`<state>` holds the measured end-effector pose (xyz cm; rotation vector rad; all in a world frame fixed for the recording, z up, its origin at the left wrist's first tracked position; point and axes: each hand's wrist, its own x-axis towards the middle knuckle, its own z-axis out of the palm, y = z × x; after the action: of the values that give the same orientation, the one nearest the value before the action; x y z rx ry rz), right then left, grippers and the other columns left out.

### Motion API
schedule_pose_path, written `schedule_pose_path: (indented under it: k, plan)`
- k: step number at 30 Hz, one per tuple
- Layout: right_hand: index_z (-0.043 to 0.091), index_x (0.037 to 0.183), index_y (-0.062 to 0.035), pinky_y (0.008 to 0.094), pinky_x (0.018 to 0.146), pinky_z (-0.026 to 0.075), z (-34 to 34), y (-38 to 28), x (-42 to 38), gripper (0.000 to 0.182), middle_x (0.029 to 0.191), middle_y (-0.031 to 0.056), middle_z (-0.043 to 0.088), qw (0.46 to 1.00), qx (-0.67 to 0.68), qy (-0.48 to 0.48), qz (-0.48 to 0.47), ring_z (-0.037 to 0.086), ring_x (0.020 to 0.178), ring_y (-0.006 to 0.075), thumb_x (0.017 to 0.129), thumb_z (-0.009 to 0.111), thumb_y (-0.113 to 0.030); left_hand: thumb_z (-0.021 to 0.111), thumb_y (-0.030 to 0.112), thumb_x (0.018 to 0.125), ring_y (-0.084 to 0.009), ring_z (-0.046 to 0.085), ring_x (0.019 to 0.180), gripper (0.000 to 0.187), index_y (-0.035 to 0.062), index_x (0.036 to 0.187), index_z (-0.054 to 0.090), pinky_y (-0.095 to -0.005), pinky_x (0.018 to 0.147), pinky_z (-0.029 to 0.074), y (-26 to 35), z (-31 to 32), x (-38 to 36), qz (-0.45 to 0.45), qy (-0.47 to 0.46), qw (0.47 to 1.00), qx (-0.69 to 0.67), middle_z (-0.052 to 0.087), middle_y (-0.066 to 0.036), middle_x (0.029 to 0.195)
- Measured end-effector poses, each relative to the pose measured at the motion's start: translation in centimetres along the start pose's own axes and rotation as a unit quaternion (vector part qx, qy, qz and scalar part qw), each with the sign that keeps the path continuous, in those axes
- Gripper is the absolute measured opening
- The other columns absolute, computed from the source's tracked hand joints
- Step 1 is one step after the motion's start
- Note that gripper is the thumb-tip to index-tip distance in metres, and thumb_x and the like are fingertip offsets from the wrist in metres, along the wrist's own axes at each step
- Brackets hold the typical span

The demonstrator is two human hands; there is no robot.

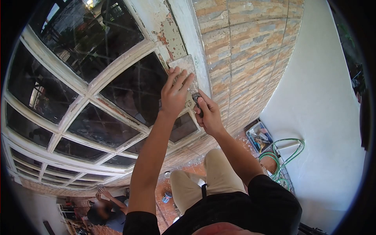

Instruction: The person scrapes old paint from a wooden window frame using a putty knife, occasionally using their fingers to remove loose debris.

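Note:
My left hand point(175, 92) lies with its fingers apart on a wide flat scraper blade point(184, 64), pressed against the window frame. The fingers of my right hand point(208, 114) are wrapped round the scraper's dark handle point(197, 101), just below and to the right of my left hand. Above the blade, the pale frame point(169, 33) shows peeling paint with reddish and greenish patches. Dark glass panes point(133, 88) set in worn white bars stand to the left of my hands.
Stone-patterned wall tiles point(243, 51) border the frame on the right. Below are a bin of tools point(259, 137), a green hose point(290, 140) and a blue can point(167, 197) on the tiled floor. Another person point(107, 213) is at the lower left, hands raised.

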<state>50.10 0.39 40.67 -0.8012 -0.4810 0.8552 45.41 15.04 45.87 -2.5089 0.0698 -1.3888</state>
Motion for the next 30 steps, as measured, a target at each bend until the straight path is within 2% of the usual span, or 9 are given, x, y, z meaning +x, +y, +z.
schedule_pose_path:
  k: [6,12,16,18,21,28,30]
  plan:
    - [0.043,0.145,-0.0133,0.0214,0.034,0.027,0.1,-0.8,0.2,0.045,0.069,-0.0021,0.048,1.000,0.009,-0.001,0.020,0.039,0.044,0.0054,0.103,0.048,-0.027,0.063,-0.006,0.065,-0.0326,0.058,0.109,0.047,0.0084,0.109,0.072,-0.0457,0.103,0.046,-0.2,-0.4,0.8,-0.021,-0.013,1.000,-0.017,0.065,-0.010,0.107]
    - [0.042,0.145,-0.0119,0.0215,0.035,0.028,-0.2,-0.2,0.8,0.045,0.068,-0.0030,0.046,0.999,0.027,-0.028,-0.001,0.038,0.044,0.0048,0.103,0.048,-0.026,0.063,-0.007,0.063,-0.0317,0.058,0.110,0.049,0.0093,0.108,0.073,-0.0460,0.105,0.044,-0.4,-0.2,1.1,-0.015,-0.014,1.000,-0.008,0.066,-0.010,0.107]
    - [0.043,0.145,-0.0111,0.0209,0.035,0.028,-0.5,0.4,0.5,0.044,0.067,-0.0031,0.046,1.000,0.028,-0.009,-0.003,0.037,0.043,0.0043,0.103,0.048,-0.025,0.062,-0.008,0.063,-0.0319,0.058,0.109,0.049,0.0096,0.108,0.073,-0.0463,0.105,0.044,0.3,0.3,0.3,-0.035,-0.006,0.999,-0.023,0.066,-0.009,0.107]
    - [0.040,0.146,-0.0115,0.0209,0.035,0.022,-1.0,0.7,0.6,0.045,0.069,-0.0014,0.045,0.999,0.033,0.012,0.021,0.031,0.041,0.0046,0.103,0.048,-0.025,0.062,-0.010,0.062,-0.0327,0.057,0.109,0.050,0.0096,0.108,0.073,-0.0471,0.105,0.043,0.8,0.6,0.1,-0.046,-0.008,0.998,-0.048,0.066,-0.010,0.107]
    - [0.043,0.144,-0.0095,0.0196,0.035,0.027,-0.2,0.6,1.3,0.045,0.067,-0.0031,0.047,1.000,0.023,0.005,-0.012,0.037,0.043,0.0043,0.103,0.049,-0.026,0.062,-0.010,0.063,-0.0327,0.057,0.110,0.050,0.0097,0.108,0.073,-0.0471,0.105,0.043,-0.1,0.4,1.1,-0.055,-0.003,0.997,-0.048,0.066,-0.010,0.107]
    - [0.043,0.144,-0.0082,0.0195,0.036,0.028,-0.2,0.5,0.8,0.046,0.068,-0.0029,0.049,1.000,0.030,-0.001,-0.003,0.037,0.043,0.0044,0.102,0.050,-0.026,0.062,-0.013,0.062,-0.0329,0.057,0.109,0.052,0.0101,0.107,0.074,-0.0462,0.105,0.044,0.2,0.5,0.5,-0.057,0.003,0.996,-0.072,0.065,-0.010,0.107]
    - [0.042,0.145,-0.0080,0.0200,0.036,0.028,0.1,-0.3,0.7,0.047,0.068,-0.0031,0.048,1.000,0.001,-0.005,-0.030,0.037,0.043,0.0043,0.103,0.050,-0.026,0.062,-0.012,0.062,-0.0329,0.058,0.109,0.052,0.0106,0.107,0.074,-0.0460,0.104,0.044,0.0,0.2,1.2,-0.063,0.009,0.995,-0.075,0.066,-0.010,0.106]
